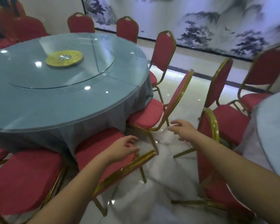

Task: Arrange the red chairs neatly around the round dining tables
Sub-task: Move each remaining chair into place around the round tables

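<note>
A round dining table (39, 113) with a grey cloth and a glass top fills the left half. Several red chairs with gold frames ring it. The nearest red chair (95, 147) is pushed under the table's edge, its gold backrest rail just below my left hand (123, 147), which hovers with loosely curled fingers and holds nothing. A second red chair (145, 113) stands to its right, angled toward the table. My right hand (183, 129) reaches out over the floor beside that chair, fingers spread, touching nothing.
A second round table (275, 126) shows at the right edge with three red chairs (229, 120) around it. Glossy white floor (160, 175) forms a narrow aisle between the two groups. A yellow turntable hub (64, 58) sits mid-table. An ink landscape mural (200, 21) covers the back wall.
</note>
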Action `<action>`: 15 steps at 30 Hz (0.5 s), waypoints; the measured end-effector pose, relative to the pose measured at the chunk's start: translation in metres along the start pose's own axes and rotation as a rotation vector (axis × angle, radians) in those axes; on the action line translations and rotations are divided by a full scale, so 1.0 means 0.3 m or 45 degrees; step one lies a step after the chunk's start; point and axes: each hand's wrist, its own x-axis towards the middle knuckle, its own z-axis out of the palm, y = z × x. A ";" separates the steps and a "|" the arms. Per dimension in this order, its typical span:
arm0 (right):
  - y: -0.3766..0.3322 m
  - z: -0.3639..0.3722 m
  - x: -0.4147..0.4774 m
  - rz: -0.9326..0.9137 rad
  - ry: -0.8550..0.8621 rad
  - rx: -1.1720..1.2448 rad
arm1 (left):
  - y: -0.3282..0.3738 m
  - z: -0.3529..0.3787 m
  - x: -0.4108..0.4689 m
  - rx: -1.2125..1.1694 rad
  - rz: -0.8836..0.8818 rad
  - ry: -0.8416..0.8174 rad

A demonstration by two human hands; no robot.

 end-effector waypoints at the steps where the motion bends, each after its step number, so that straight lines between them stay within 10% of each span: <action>1: 0.012 -0.043 0.019 0.041 0.063 0.047 | 0.029 0.013 0.052 0.000 0.025 -0.011; 8: -0.009 -0.335 0.320 0.091 0.386 0.392 | 0.221 0.105 0.526 -0.083 0.037 -0.047; 15: -0.084 -0.521 0.839 0.297 0.262 0.682 | 0.385 0.223 1.062 -0.099 -0.153 -0.014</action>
